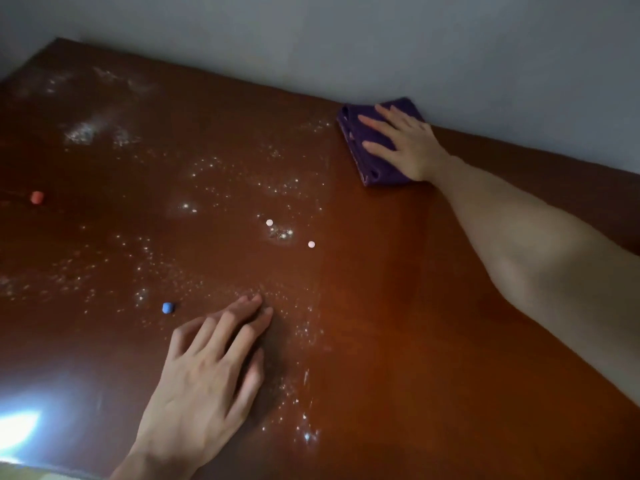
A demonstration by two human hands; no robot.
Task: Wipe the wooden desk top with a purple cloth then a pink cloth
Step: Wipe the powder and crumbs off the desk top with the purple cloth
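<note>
Left hand [204,372] flat on desk [398,323] | right hand [405,143] presses one purple cloth [372,164]

Right hand [403,143] flat on purple cloth [372,168] at desk [381,306] far edge by wall [346,36], left hand [207,368] flat on desk, white powder [83,131] scattered, blue lump [167,308], red lump [36,197]

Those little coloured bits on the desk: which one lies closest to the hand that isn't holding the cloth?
The blue bit, just beside the left hand's fingertips. The red bit and the two pale round bits lie farther off.
</note>
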